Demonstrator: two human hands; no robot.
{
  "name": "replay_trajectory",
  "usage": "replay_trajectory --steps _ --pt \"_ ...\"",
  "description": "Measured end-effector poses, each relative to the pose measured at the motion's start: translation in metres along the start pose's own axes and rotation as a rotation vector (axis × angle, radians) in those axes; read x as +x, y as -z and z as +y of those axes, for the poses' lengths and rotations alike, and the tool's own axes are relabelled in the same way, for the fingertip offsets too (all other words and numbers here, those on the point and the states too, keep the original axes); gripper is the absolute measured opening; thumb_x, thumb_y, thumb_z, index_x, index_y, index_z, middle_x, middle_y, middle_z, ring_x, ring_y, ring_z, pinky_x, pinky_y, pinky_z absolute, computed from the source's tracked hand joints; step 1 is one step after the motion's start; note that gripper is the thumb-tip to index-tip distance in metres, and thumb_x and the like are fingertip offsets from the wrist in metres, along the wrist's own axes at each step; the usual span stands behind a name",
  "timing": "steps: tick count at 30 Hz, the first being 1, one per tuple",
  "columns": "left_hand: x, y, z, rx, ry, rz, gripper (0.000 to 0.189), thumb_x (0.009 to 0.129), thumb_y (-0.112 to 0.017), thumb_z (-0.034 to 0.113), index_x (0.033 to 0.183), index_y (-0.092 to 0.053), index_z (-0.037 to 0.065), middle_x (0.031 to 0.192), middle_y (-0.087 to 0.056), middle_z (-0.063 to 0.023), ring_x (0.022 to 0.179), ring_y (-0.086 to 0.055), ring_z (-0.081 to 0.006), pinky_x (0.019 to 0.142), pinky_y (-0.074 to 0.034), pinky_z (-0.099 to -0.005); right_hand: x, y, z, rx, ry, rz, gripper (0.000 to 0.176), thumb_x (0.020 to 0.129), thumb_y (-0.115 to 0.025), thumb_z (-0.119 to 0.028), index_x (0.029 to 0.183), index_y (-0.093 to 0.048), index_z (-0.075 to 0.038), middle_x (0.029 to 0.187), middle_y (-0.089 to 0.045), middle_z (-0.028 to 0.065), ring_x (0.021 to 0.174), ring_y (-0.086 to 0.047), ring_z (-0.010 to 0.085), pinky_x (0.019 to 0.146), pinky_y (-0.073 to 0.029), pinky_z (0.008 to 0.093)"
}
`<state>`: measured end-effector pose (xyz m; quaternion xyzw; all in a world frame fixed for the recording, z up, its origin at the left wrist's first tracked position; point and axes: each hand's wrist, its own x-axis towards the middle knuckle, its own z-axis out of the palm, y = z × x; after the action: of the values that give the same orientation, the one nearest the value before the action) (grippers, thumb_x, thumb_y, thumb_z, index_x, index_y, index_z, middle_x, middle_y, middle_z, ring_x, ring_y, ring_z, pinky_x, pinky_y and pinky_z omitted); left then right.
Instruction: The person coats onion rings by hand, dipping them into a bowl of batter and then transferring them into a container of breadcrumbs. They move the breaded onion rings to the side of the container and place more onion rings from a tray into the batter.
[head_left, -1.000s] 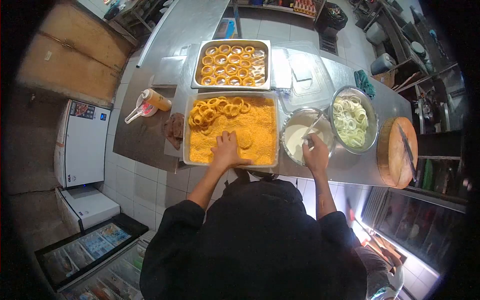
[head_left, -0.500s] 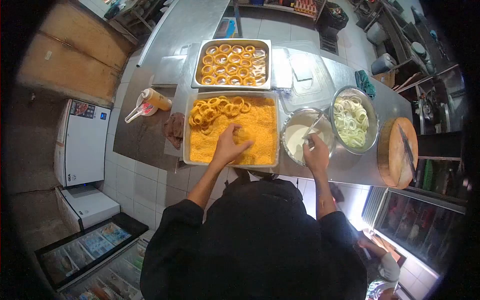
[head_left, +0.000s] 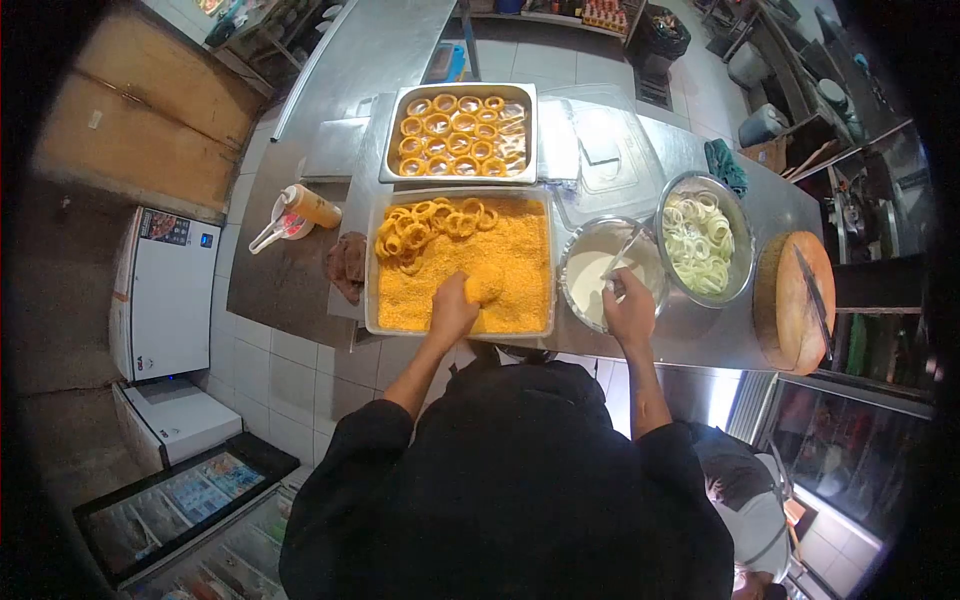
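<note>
My left hand (head_left: 455, 308) is low in a plastic tub (head_left: 372, 300) of orange breadcrumbs (head_left: 525, 260), a heaped handful covering its fingers. Crumb-coated onion rings (head_left: 430, 225) are piled in the tub's far left corner. To the right, my right hand (head_left: 630, 305) pinches a slim, light-coloured utensil (head_left: 622, 250) over a metal bowl (head_left: 567, 300) of pale batter (head_left: 590, 262). The utensil slants across to the bowl's far rim. Beside that bowl, a larger metal bowl (head_left: 748, 275) contains raw sliced onion rings (head_left: 700, 240).
Coated rings lie in rows in a steel pan (head_left: 385, 160) behind the tub. A clear lid (head_left: 620, 150), a green cloth (head_left: 725, 165) and a round chopping board (head_left: 785, 300) with a knife (head_left: 815, 300) are rightward. Leftward are a brown cloth (head_left: 345, 265) and a sauce bottle (head_left: 312, 205). Another person (head_left: 750, 500) is at lower right.
My left hand has gone from spread fingers above the crumbs to fingers sunk under a heap of them. My right hand stays over the batter. The person at lower right has shifted.
</note>
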<state>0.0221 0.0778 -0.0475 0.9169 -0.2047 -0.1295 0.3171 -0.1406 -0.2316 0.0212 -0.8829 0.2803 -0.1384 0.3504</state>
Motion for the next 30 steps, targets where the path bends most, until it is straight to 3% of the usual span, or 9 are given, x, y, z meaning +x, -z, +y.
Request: replay_trajectory --steps 7,10,13,15,18,22,25,27,30 --pt "0.005 0.049 0.061 -0.101 0.007 0.028 0.045 0.085 -0.077 0.014 0.125 -0.063 -0.001 0.115 -0.071 -0.0271 0.111 -0.069 -0.0449 0.095 -0.054 -0.0513 0.000 0.001 -0.002 -0.023 0.005 -0.010 0.022 0.087 -0.073 -0.015 0.109 -0.071 -0.010 0.098 -0.077 0.0147 0.091 -0.075 0.0359 0.082 -0.057 0.0466" --pt "0.006 0.041 0.065 -0.278 -0.034 -0.024 0.060 0.082 -0.083 0.019 0.134 -0.061 -0.002 0.113 -0.073 -0.0261 0.105 -0.071 -0.0434 0.092 -0.056 -0.0480 0.000 -0.002 0.000 -0.038 0.004 0.014 0.021 0.088 -0.072 -0.015 0.108 -0.071 -0.010 0.099 -0.077 0.0148 0.092 -0.075 0.0359 0.081 -0.057 0.0464" --pt "-0.009 0.026 0.068 0.026 -0.160 0.010 0.079 0.081 -0.086 0.026 0.148 -0.050 0.001 0.118 -0.071 -0.0241 0.117 -0.064 -0.0395 0.099 -0.048 -0.0521 0.001 0.001 -0.001 -0.054 -0.006 0.001 0.019 0.088 -0.072 -0.015 0.107 -0.071 -0.010 0.098 -0.077 0.0142 0.091 -0.075 0.0356 0.080 -0.057 0.0465" --pt "-0.021 0.027 0.076 0.294 -0.224 0.022 0.096 0.077 -0.089 0.036 0.155 -0.042 0.005 0.121 -0.069 -0.0226 0.127 -0.055 -0.0350 0.106 -0.033 -0.0554 0.000 0.002 -0.005 -0.017 -0.013 0.002 0.018 0.089 -0.072 -0.016 0.106 -0.070 -0.010 0.096 -0.076 0.0135 0.090 -0.075 0.0357 0.079 -0.057 0.0469" --pt "-0.023 0.015 0.068 0.257 -0.137 -0.044 0.094 0.075 -0.089 0.041 0.151 -0.046 0.006 0.113 -0.070 -0.0176 0.132 -0.051 -0.0312 0.107 -0.024 -0.0570 -0.001 0.002 -0.007 -0.039 0.004 0.010 0.017 0.089 -0.072 -0.016 0.106 -0.070 -0.011 0.095 -0.076 0.0134 0.089 -0.074 0.0360 0.078 -0.056 0.0472" --pt "-0.008 0.018 0.054 0.067 -0.109 -0.044 0.091 0.073 -0.091 0.038 0.148 -0.049 0.007 0.108 -0.069 -0.0132 0.123 -0.057 -0.0318 0.103 -0.034 -0.0537 0.000 0.001 -0.008 -0.032 0.007 0.026 0.018 0.090 -0.071 -0.016 0.106 -0.071 -0.011 0.095 -0.076 0.0137 0.090 -0.074 0.0361 0.079 -0.056 0.0473" --pt "0.014 0.035 0.046 -0.202 -0.018 -0.215 0.092 0.074 -0.090 0.039 0.148 -0.047 0.005 0.108 -0.070 -0.0111 0.116 -0.060 -0.0351 0.099 -0.039 -0.0561 -0.001 0.003 -0.009 -0.058 -0.008 0.021 0.018 0.090 -0.071 -0.017 0.107 -0.071 -0.011 0.096 -0.076 0.0140 0.090 -0.074 0.0366 0.079 -0.056 0.0476" --pt "0.020 0.046 0.040 -0.457 0.053 -0.270 0.101 0.071 -0.094 0.048 0.150 -0.047 0.005 0.111 -0.070 -0.0131 0.114 -0.063 -0.0367 0.099 -0.045 -0.0593 -0.001 0.003 -0.009 -0.027 -0.013 0.002 0.019 0.089 -0.071 -0.017 0.107 -0.071 -0.011 0.096 -0.076 0.0142 0.091 -0.074 0.0372 0.079 -0.056 0.0481" --pt "0.019 0.059 0.035 -0.133 0.036 -0.126 0.109 0.067 -0.099 0.048 0.150 -0.046 0.002 0.122 -0.064 -0.0203 0.111 -0.064 -0.0353 0.103 -0.050 -0.0506 -0.001 0.006 -0.015 -0.063 -0.061 -0.017 0.020 0.089 -0.072 -0.017 0.107 -0.071 -0.011 0.097 -0.077 0.0143 0.091 -0.074 0.0373 0.080 -0.056 0.0484"
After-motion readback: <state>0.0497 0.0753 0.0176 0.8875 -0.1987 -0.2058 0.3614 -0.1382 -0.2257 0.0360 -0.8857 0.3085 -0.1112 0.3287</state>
